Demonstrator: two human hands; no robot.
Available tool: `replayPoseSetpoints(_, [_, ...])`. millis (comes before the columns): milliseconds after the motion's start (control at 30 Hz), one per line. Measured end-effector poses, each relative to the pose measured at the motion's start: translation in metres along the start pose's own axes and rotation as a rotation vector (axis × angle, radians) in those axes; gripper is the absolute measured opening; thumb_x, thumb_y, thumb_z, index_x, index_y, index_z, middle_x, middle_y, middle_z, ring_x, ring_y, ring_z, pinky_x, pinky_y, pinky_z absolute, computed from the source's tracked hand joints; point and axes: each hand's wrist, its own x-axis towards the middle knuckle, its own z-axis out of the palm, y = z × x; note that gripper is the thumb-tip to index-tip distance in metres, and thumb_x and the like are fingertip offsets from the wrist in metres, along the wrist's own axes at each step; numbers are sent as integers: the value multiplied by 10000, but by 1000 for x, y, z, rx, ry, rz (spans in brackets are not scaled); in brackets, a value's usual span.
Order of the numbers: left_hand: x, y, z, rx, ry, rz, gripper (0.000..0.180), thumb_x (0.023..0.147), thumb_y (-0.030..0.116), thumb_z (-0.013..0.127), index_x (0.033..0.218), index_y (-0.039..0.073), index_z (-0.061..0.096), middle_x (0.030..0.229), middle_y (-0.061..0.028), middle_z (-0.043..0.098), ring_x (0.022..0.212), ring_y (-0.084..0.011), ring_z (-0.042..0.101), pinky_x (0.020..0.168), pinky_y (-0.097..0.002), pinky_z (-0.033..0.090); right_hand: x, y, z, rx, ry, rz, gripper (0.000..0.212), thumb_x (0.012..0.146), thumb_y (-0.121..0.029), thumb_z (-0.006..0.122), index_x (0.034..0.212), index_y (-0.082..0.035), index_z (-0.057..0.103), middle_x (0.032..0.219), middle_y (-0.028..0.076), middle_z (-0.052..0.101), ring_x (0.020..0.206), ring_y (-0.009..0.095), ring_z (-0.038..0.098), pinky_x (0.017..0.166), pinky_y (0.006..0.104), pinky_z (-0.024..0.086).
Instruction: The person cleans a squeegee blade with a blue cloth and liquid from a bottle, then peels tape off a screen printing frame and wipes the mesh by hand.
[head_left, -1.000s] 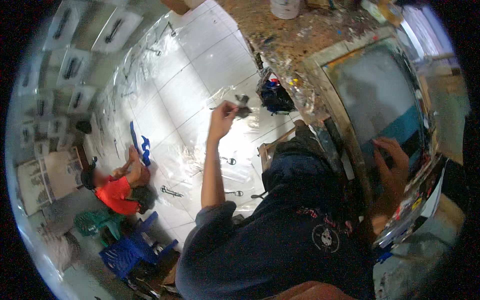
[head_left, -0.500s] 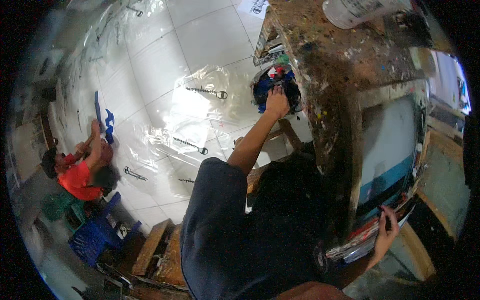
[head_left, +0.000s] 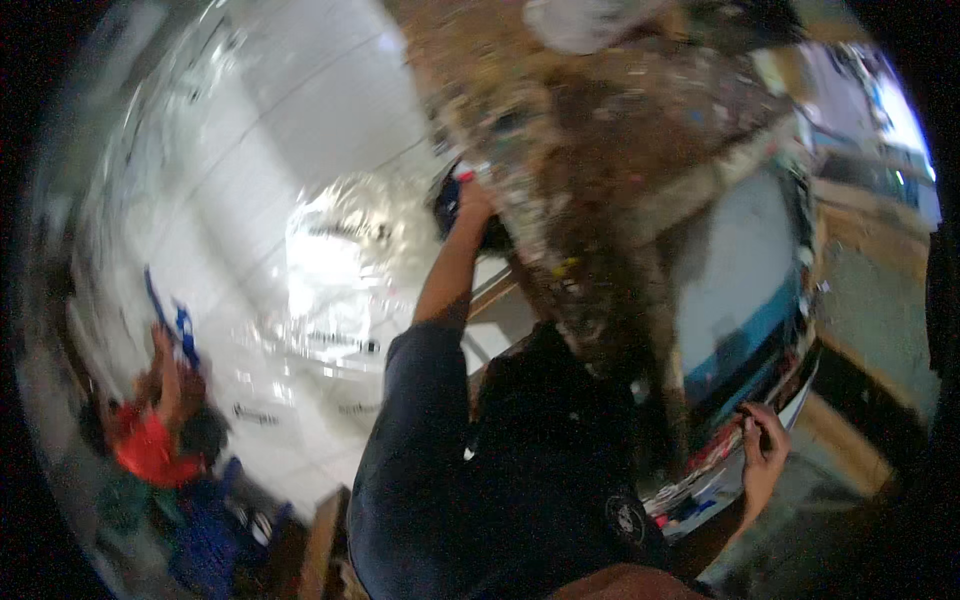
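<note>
The picture is blurred by motion. My left hand is stretched out to a dark blue container with red and white bits in it, which sits at the edge of a paint-spattered wooden table. The blur hides what its fingers hold. My right hand curls around the lower edge of a large framed screen with a grey and teal face, which leans against the table.
Crinkled clear plastic sheeting lies on the white tiled floor. A person in a red top crouches at the lower left holding something blue, beside a blue stool. A white container stands on the table's far end.
My left hand went from raised over the floor to the dark container and stays there. My right hand slid from the screen's face to its lower edge. The view swung sideways.
</note>
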Motion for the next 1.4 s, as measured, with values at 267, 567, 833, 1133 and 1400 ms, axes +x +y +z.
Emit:
replayPoseSetpoints(267, [-121,1,28,25,-34,209,504,950,384,346,1190,39,625,1237,-162,587,1194,-297,505,1054,-475,287,-54,54,-6,177,188,186,186,862,-104,657,1031,-33,690,981,113,690,882,207,643,764,316,479])
replayPoseSetpoints(567, [-240,8,-76,54,-332,155,472,953,367,369,1168,39,631,1180,-147,612,1134,-281,538,1034,-456,321,-177,182,-4,438,626,610,231,888,-201,633,1029,-25,681,960,124,705,880,192,657,792,317,492])
replayPoseSetpoints(833, [-292,136,-192,220,-539,89,444,955,353,389,1148,39,636,1129,-133,635,1081,-268,567,1016,-439,351,-330,421,37,48,979,1076,252,820,-193,669,984,-3,690,903,167,705,804,247,680,751,352,510])
replayPoseSetpoints(1133, [-316,298,-221,262,-353,388,413,958,336,411,1126,39,642,1072,-117,660,1022,-252,599,995,-420,385,-219,524,26,-188,857,768,379,785,-299,703,1102,-92,681,1021,205,677,986,346,639,870,432,489])
replayPoseSetpoints(1400, [-336,272,-213,153,-313,348,385,960,322,431,1107,39,648,1021,-103,683,969,-238,628,977,-403,416,-241,525,-5,128,1070,662,361,758,37,515,1064,-41,689,980,190,688,891,251,652,824,346,497])
